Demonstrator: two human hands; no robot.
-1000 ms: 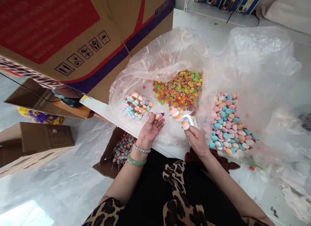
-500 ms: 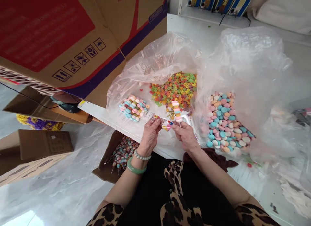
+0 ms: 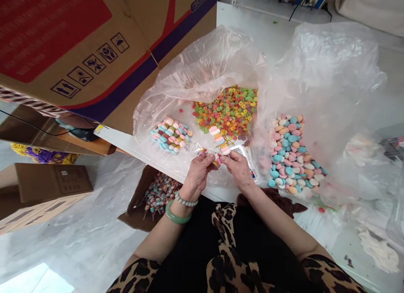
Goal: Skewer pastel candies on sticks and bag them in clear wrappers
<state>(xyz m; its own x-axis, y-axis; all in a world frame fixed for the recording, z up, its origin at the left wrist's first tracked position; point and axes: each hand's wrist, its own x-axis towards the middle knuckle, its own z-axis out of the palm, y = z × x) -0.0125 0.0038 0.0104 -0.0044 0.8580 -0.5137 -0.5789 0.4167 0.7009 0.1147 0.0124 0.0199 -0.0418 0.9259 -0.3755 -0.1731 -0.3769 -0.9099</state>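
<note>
My left hand (image 3: 199,169) is closed, pinching a small printed clear wrapper (image 3: 217,159) between thumb and fingers. My right hand (image 3: 239,166), just beside it, is closed on a candy skewer (image 3: 217,136) of stacked pink, white, orange and blue pieces. The skewer leans up and to the left, its lower end at the wrapper; my fingers hide most of its stick. Gold twist ties (image 3: 232,138) lie behind the skewer. Further off is a heap of colourful ring gummies (image 3: 227,110), and more candy skewers (image 3: 170,135) lie to the left. A white-edged packet (image 3: 249,158) rests beside my right hand.
Pastel candies (image 3: 288,154) sit in a clear plastic bag (image 3: 328,74) on the right. A large carton (image 3: 126,15) stands at the back left. Below the table edge, an open cardboard box (image 3: 134,209) holds many candy skewers. A brown cloth (image 3: 277,202) lies at the front edge.
The skewer in my right hand has tilted left and moved closer to the wrapper. My hands have drawn nearer to each other. The whole view has shifted slightly.
</note>
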